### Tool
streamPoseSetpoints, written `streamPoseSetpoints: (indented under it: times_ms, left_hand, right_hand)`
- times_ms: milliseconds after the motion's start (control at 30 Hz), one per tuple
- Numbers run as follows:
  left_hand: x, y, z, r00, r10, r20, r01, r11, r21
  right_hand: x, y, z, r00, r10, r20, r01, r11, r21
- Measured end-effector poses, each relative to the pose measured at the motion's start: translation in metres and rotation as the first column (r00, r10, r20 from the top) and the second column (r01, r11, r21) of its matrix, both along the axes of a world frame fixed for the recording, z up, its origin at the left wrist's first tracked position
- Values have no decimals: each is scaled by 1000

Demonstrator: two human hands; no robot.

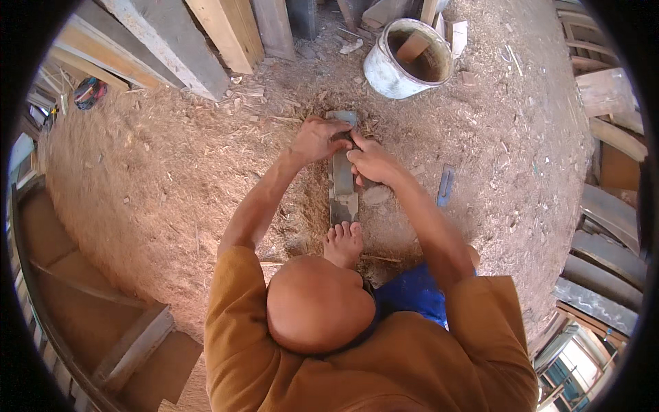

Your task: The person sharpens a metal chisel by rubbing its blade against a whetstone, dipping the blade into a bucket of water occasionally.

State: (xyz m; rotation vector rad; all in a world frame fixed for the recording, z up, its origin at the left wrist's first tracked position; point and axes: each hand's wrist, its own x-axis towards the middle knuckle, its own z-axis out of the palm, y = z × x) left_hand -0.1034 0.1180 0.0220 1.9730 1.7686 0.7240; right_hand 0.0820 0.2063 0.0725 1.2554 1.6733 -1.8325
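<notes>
A long grey sharpening stone (342, 180) lies on a narrow wooden block (338, 213) on the ground in front of me. My bare foot (343, 242) is against the block's near end. Over the stone, my left hand (320, 139) has its fingers bent round a small dark metal piece (354, 141). From the other side my right hand (375, 163) grips the same piece, its fingers closed. The hands hide most of it, so its exact kind does not show. To the right lies a flat slotted plane iron (441, 200).
A whitish bucket (392, 81) holding a brownish block stands beyond my hands. Wooden boards (226, 34) lean at the far left. Curved wooden pieces (607, 254) are stacked along the right. A wooden frame (137, 343) stands at the near left. Shavings cover the ground.
</notes>
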Motion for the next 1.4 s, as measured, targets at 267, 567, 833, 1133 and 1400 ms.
streamPoseSetpoints:
  times_ms: [267,567,833,1133,1400]
  left_hand:
    - [70,-98,-35,994,5,-109,1,998,55]
    - [22,-44,4,990,90,107,-61,967,-249]
    - [16,-35,-33,996,16,-93,6,974,227]
    - [64,-91,-18,1000,-2,23,2,1000,-18]
    - [-9,4,-25,1000,-5,-25,7,998,70]
  right_hand:
    - [71,-142,-34,974,60,-217,67,843,534]
    - [16,-54,30,997,43,67,-39,998,-58]
    - [25,-84,-23,991,71,-112,-17,905,424]
    - [74,-121,-17,966,99,-241,25,884,466]
    - [1,-25,-6,999,-16,-39,22,986,168]
